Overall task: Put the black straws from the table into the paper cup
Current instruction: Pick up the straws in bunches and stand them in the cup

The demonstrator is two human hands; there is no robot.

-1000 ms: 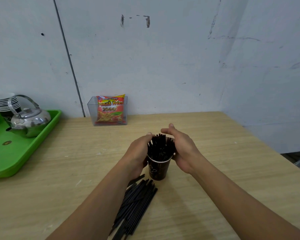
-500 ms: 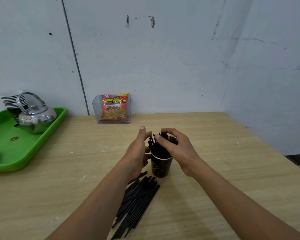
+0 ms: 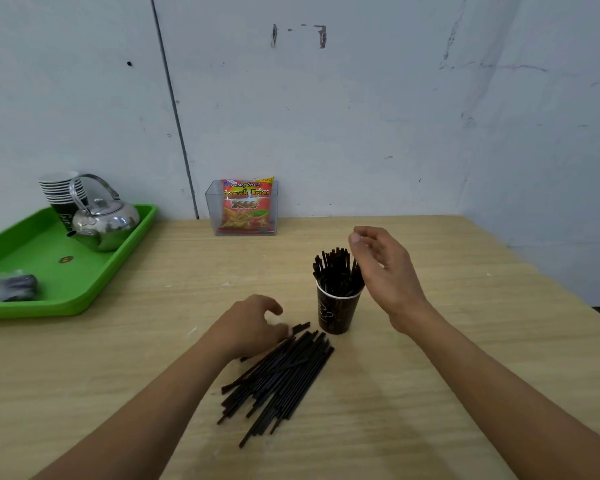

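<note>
While the paper cup (image 3: 336, 315) stands upright on the table (image 3: 465, 341), a bunch of black straws (image 3: 336, 271) already stands in it, their ends fanning out above its white rim. More loose straws (image 3: 281, 375) lie in a rough pile on the table just in front of the cup and to its left, their far ends nearly reaching its base.

The left hand (image 3: 250, 323) rests on the pile's end nearest the cup. Its fingers (image 3: 280, 330) are curled down onto the straws but blurred, so I cannot tell whether they grasp one.

The right hand (image 3: 388, 278) hovers just right of the cup, level with the straw tips, its fingers (image 3: 359, 237) loosely curled and holding nothing.

Behind the cup, against the wall, a snack bag (image 3: 246, 206) sits in a clear box (image 3: 212, 209). Far left of the cup, a green tray (image 3: 84, 292) carries a metal kettle (image 3: 108, 220) and a stack of cups (image 3: 61, 192).
</note>
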